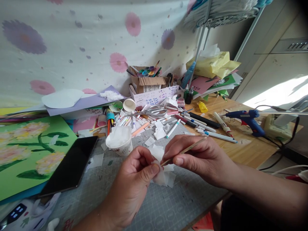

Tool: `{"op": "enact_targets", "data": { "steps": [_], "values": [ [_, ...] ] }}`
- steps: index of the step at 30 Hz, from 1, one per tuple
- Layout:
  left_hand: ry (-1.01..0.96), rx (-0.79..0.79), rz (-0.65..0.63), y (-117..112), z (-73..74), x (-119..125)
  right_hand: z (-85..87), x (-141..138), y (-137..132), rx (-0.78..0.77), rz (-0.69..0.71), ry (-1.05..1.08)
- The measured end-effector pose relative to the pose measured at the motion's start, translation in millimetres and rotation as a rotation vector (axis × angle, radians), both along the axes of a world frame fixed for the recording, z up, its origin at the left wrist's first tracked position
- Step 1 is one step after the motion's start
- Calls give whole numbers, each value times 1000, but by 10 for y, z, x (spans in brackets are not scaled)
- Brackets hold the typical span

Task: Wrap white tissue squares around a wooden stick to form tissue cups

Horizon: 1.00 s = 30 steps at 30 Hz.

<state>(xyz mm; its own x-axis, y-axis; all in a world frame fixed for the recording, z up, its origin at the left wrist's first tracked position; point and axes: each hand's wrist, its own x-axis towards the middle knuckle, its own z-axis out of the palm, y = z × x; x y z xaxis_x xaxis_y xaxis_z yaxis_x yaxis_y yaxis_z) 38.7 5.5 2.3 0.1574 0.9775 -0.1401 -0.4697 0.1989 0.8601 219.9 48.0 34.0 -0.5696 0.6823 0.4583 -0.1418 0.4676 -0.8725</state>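
My left hand (138,175) pinches a small piece of thin white tissue paper (158,176) between thumb and fingers, above a grey cutting mat (190,195). Close beside it, my right hand (201,157) grips a thin wooden stick (189,148) at a slant. The stick's lower tip touches the tissue at my left fingertips. More loose white tissue squares lie on the mat under and behind the hands. Just beyond my left hand stands a paper cup (119,141) with white tissue pieces in it.
A black phone (69,166) and a green flower picture (36,150) lie at left. Behind the hands are scattered markers (173,128), scissors (154,111) and a cardboard box (146,85). A blue glue gun (247,120) with a cable rests at right.
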Motion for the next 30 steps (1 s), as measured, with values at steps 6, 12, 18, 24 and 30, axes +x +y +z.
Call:
{"op": "enact_targets", "data": {
  "steps": [6,12,18,24,30],
  "values": [
    [-6,-7,4,-8,-2,2,5,10,1,3,1,2],
    [-1,-9,5,5,2,4,11,12,-8,10,-2,10],
    [17,-16,13,7,11,6,19,10,-10,6,8,5],
    [16,-9,8,8,7,7,20,7,1,10,6,11],
    [17,-9,5,4,-3,4,19,14,-8,24,0,-8]
  ]
}}
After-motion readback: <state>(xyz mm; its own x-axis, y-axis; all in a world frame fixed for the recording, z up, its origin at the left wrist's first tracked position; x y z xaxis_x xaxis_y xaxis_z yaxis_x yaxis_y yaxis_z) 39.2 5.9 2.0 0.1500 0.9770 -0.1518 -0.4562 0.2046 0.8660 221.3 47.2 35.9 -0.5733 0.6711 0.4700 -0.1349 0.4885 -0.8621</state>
